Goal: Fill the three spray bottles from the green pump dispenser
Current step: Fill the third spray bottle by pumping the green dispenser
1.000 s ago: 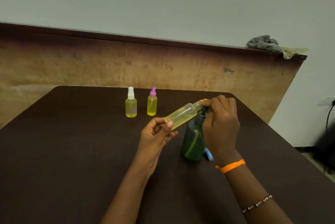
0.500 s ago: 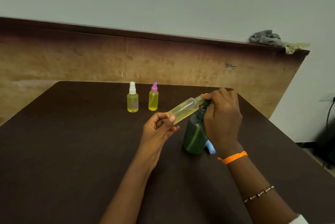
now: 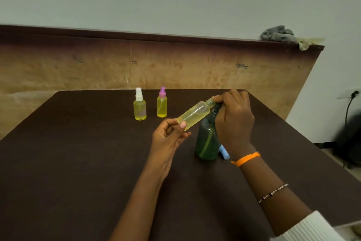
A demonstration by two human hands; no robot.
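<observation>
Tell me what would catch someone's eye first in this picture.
Mid-table, the left hand pinches the base of an uncapped spray bottle of yellow liquid, tilted so its neck meets the green pump dispenser, whose top the right hand covers. Behind, two capped bottles of yellow liquid stand side by side: white-capped and pink-capped.

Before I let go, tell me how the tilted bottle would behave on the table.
The tilted bottle looks round-bodied, so it would probably roll. Its neck at the right hand seems uncapped, so its yellow liquid may spill.
</observation>
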